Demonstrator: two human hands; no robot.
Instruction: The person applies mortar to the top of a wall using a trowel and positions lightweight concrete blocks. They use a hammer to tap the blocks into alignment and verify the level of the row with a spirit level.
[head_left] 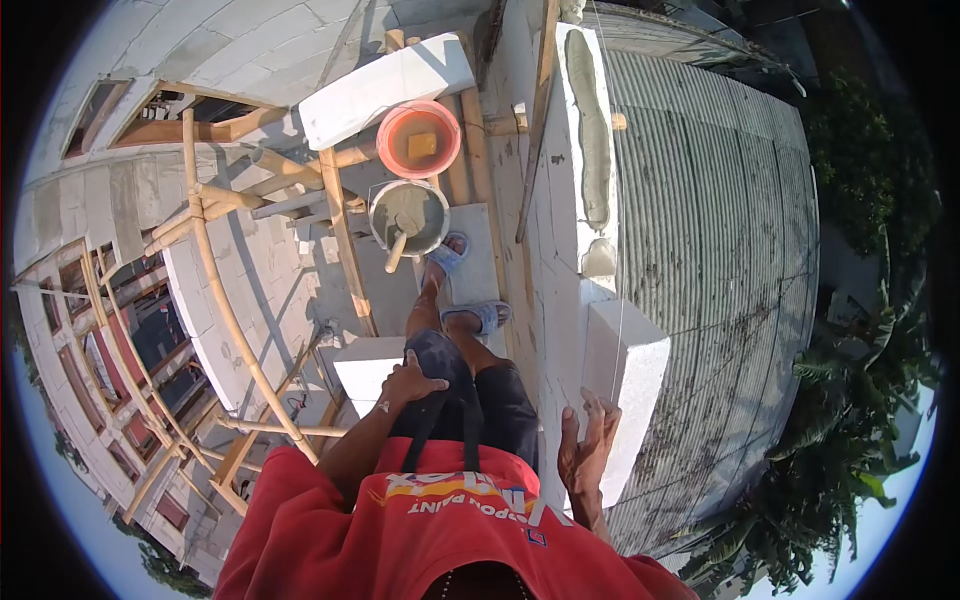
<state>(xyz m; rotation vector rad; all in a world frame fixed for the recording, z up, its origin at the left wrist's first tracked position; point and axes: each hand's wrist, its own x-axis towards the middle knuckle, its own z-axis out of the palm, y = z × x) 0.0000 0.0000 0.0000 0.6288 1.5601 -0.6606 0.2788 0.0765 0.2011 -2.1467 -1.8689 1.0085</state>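
My left hand (412, 382) is over my left thigh, holding nothing, thumb and fingers apart. My right hand (590, 442) is raised beside a white lightweight block (640, 355) on top of the wall, fingers stretched out and empty; whether it touches the block I cannot tell. Farther along the wall top lies a long bed of grey mortar (590, 140). Near my feet stands a bucket (441, 232) of grey mortar. A trowel rests in it, its wooden handle (397, 252) leaning over the rim. Behind it an orange bucket (388, 125) contains liquid and a yellowish piece.
I stand on a narrow platform (470, 235) with bamboo and timber scaffold poles (215, 270) at the left. A large white block (390, 88) lies beyond the buckets, another (368, 372) by my left leg. A string runs along the wall; a corrugated roof (710, 200) slopes off right.
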